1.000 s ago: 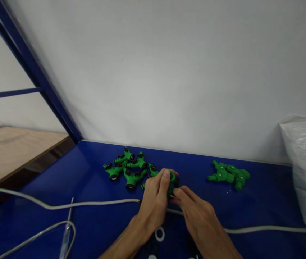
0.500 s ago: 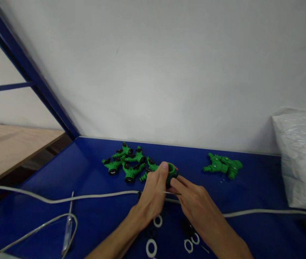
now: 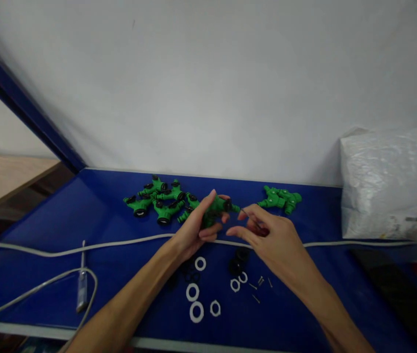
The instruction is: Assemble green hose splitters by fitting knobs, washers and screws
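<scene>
My left hand (image 3: 203, 223) is wrapped round a green Y-shaped hose connector (image 3: 217, 205) with black fittings, held above the table. Just right of it, my right hand (image 3: 261, 226) has curled fingers round a thin dark tool (image 3: 245, 213), mostly hidden; its kind does not show. Under the hands lie white ring washers (image 3: 192, 292), white nuts (image 3: 215, 308), black parts (image 3: 236, 264) and several small screws (image 3: 260, 281). Behind my left hand, several green connectors with black fittings (image 3: 167, 210) are grouped together. Plain green connectors (image 3: 281, 198) rest farther right.
A white cable (image 3: 127, 242) runs across the blue table (image 3: 127, 294). At the left, a clear-handled screwdriver (image 3: 82, 289) lies beside a cable loop. A white plastic-wrapped package (image 3: 388, 186) stands at the right by the white wall, with a dark flat object (image 3: 388, 279) in front.
My right hand has drawn back slightly from the connector, which is now tilted in my left hand. The view has shifted, showing more washers and screws near the front.
</scene>
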Demonstrator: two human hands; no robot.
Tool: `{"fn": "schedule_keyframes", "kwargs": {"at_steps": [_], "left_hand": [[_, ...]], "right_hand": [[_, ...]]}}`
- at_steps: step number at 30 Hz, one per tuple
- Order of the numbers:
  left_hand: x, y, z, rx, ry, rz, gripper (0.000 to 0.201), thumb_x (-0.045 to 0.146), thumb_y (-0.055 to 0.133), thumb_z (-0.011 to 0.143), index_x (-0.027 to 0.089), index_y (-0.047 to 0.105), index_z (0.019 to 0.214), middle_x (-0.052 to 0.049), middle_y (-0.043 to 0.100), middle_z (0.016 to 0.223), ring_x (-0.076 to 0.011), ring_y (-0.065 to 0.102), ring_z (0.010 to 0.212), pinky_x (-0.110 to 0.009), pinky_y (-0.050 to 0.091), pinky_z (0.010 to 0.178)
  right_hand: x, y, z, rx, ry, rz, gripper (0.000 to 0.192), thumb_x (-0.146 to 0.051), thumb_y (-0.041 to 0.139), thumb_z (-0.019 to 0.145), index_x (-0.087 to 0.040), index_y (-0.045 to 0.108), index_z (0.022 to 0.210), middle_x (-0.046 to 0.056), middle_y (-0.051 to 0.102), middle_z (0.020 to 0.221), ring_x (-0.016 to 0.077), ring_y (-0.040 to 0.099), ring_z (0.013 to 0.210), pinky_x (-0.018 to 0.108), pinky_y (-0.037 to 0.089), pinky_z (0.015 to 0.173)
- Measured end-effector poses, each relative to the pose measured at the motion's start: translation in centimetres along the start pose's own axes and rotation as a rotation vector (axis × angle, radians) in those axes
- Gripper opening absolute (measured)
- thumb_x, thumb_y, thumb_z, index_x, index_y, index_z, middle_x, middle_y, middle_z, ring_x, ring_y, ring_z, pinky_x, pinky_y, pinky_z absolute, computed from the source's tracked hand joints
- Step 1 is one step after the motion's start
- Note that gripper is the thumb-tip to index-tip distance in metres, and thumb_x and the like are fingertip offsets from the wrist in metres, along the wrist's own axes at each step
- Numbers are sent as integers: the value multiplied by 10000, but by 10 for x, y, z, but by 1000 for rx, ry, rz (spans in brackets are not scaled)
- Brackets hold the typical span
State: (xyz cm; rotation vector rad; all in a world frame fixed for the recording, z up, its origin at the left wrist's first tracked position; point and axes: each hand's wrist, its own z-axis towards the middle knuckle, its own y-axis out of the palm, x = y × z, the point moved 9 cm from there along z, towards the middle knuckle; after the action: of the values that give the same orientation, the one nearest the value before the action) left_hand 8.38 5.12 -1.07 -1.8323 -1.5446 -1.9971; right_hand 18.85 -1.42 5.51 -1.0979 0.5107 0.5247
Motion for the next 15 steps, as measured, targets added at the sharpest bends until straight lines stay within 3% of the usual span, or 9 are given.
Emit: {"fn": "schedule_keyframes", "kwargs": {"at_steps": [3, 7, 9, 11, 13, 15], "left_hand": [[6, 0, -1, -23, -21, -111, 406, 562, 469, 965, 189, 578, 1080, 38, 526, 696, 15, 171, 347, -105, 105, 321], [6, 0, 0, -43, -29, -146, 448, 580, 400, 975, 171, 567, 1048, 54, 477, 595, -9, 201, 322, -121, 109, 313], [3, 0, 1, -46, -17, -141, 455, 575, 399, 973, 158, 569, 1036, 56, 458, 555, -26, 233, 322, -134, 114, 321], [0, 0, 3, -38, -9, -132, 462, 569, 399, 973, 145, 575, 1026, 53, 448, 530, -42, 269, 336, -145, 129, 338], [-1, -1, 3, -27, -7, -122, 472, 576, 413, 965, 140, 584, 1019, 53, 436, 516, -51, 279, 352, -154, 145, 356], [-1, -1, 3, -23, -3, -116, 497, 602, 424, 952, 139, 596, 1002, 55, 420, 505, -54, 259, 365, -161, 159, 372]], "right_hand": [[31, -15, -39, -29, 82, -54, 359, -582, 665, 868, -226, 691, 829, -72, 531, 524, 110, 513, 426, 217, 423, 423], [55, -26, -95, 22, 72, -165, 393, -629, 657, 854, -243, 728, 881, -26, 679, 637, 120, 581, 396, 212, 496, 393], [55, -22, -111, 40, 49, -184, 369, -605, 641, 879, -248, 731, 905, 9, 737, 760, 139, 653, 464, 211, 547, 430], [51, -19, -119, 79, 23, -192, 334, -549, 592, 936, -245, 729, 920, 36, 756, 852, 168, 735, 602, 215, 617, 566], [48, -15, -122, 100, -26, -198, 318, -449, 505, 1005, -238, 732, 934, 53, 761, 883, 184, 771, 713, 222, 637, 700], [49, -10, -125, 63, -103, -204, 335, -345, 428, 1029, -242, 740, 962, 65, 769, 893, 189, 779, 736, 215, 637, 713]]}}
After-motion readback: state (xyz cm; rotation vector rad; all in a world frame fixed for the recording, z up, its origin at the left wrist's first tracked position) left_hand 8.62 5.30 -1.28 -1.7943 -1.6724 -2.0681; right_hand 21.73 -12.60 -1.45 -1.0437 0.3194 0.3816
